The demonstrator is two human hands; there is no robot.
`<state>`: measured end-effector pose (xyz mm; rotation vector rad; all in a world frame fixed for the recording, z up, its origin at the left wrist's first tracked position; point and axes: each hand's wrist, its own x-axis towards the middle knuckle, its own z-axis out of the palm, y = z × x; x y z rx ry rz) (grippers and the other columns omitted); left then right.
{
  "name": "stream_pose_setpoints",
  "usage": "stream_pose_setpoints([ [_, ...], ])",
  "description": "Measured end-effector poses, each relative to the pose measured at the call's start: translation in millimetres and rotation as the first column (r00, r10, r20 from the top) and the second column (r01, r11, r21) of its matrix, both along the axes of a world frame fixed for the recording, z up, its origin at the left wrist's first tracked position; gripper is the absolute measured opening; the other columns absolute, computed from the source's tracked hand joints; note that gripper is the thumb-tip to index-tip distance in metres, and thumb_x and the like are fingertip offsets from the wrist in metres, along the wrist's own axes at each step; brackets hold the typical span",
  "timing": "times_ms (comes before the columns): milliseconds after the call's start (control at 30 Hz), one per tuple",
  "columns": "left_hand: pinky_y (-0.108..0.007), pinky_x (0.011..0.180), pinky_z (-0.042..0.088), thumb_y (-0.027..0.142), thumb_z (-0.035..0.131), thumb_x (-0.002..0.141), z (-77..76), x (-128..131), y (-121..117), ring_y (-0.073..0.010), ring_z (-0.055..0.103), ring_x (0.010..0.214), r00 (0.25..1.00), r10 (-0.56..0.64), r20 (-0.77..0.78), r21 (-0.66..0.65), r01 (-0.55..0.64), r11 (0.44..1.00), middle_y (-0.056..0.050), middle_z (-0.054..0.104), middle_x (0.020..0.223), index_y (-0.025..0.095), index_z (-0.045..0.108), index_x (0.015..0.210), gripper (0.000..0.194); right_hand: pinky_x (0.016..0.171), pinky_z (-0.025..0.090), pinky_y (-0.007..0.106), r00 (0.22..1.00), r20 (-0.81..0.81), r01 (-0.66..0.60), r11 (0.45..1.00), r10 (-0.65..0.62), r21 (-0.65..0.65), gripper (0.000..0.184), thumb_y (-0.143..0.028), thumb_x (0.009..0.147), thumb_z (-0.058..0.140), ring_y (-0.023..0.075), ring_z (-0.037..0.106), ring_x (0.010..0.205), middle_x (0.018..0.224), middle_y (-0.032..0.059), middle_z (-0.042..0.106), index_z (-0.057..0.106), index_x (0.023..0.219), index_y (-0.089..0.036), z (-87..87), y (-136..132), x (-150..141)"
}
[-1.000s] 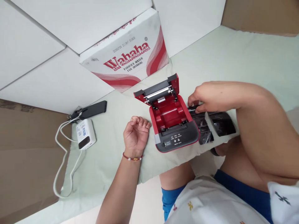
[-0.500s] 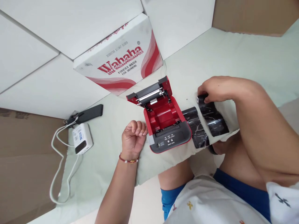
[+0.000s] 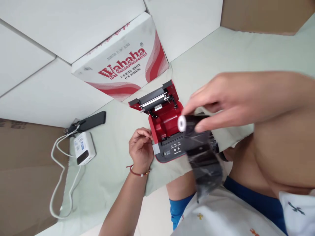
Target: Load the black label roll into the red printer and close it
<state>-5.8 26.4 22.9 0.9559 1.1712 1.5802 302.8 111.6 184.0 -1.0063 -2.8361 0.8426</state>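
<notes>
A small red and black printer sits on the cloth with its lid raised and its red roll bay exposed. My right hand pinches a roll of black film with a white core, above the printer's right side. A loose length of the shiny film hangs down from the roll, blurred. Against the printer's left side is my left hand, its fingers curled closed and their tips at the printer's edge. Whether they hold anything I cannot make out.
Behind the printer stands a white and red Wahaha carton. To the left lie a white power bank with a looped white cable and a black oblong object. Brown cardboard borders the left; the cloth's front edge is near my legs.
My right hand has lifted the black film roll from the cloth and carried it left over the printer, the film trailing. My left hand's fingers have shifted from a fist to the printer's edge.
</notes>
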Motion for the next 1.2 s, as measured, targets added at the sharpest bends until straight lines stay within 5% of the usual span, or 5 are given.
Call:
stream_pose_setpoints([
  [167, -0.035, 0.084, 0.053, 0.053, 0.071, 0.097, -10.4, 9, -9, -0.0202, 0.062, 0.088, 0.862, 0.366, -0.350, 0.496, -0.161, 0.853, -0.004, 0.064, 0.099, 0.023, 0.078, 0.107, 0.032, 0.068, 0.039, 0.030, 0.998, 0.046, 0.040, 0.999, -0.039, -0.014, 0.022, -0.018, 0.100, 0.066, 0.0157, 0.065, 0.079, 0.102, 0.0052, 0.082, 0.085, 0.112, -0.020, -19.1, -5, -68],
  [300, -0.049, 0.110, 0.054, 0.068, 0.063, 0.101, -12.0, 10, -21, -0.0300, 0.066, 0.121, 0.643, 0.544, -0.540, 0.759, 0.092, 0.645, -0.007, 0.063, 0.118, 0.032, 0.073, 0.141, 0.055, 0.071, 0.038, 0.031, 0.989, 0.101, 0.103, 0.994, -0.106, 0.036, 0.027, -0.016, 0.099, 0.064, 0.0207, 0.068, 0.090, 0.109, 0.0096, 0.083, 0.083, 0.118, -0.021, -26.3, -6, -85],
  [467, -0.051, 0.136, 0.038, 0.060, 0.059, 0.103, -3.5, 14, -42, -0.0297, 0.065, 0.139, 0.445, 0.527, -0.725, 0.681, 0.348, 0.644, -0.008, 0.070, 0.119, 0.030, 0.068, 0.149, 0.055, 0.072, 0.038, 0.030, 0.986, 0.138, 0.086, 0.994, -0.095, 0.070, 0.029, -0.016, 0.097, 0.064, 0.0214, 0.069, 0.087, 0.098, 0.0083, 0.082, 0.083, 0.118, -0.021, -36.0, -3, -95],
  [967, -0.057, 0.141, 0.030, 0.039, 0.066, 0.094, -3.9, 18, -46, -0.0282, 0.077, 0.121, 0.412, 0.429, -0.804, 0.594, 0.523, 0.611, -0.003, 0.082, 0.107, 0.035, 0.077, 0.112, 0.022, 0.066, 0.033, 0.032, 0.958, 0.287, -0.029, 0.996, 0.005, 0.082, 0.023, -0.015, 0.099, 0.060, 0.0180, 0.062, 0.075, 0.096, 0.0068, 0.080, 0.082, 0.104, -0.021, -35.8, -7, -93],
  [1200, -0.046, 0.143, 0.030, 0.012, 0.058, 0.099, 7.9, 17, -49, -0.0196, 0.074, 0.127, 0.348, 0.482, -0.804, 0.591, 0.561, 0.580, -0.003, 0.083, 0.118, 0.029, 0.081, 0.103, 0.029, 0.088, 0.050, 0.033, 0.933, -0.288, 0.300, 0.906, -0.215, 0.297, 0.035, -0.031, 0.113, 0.045, 0.0199, 0.070, 0.094, 0.108, 0.0037, 0.081, 0.079, 0.121, -0.027, 0.1, -21, -61],
])
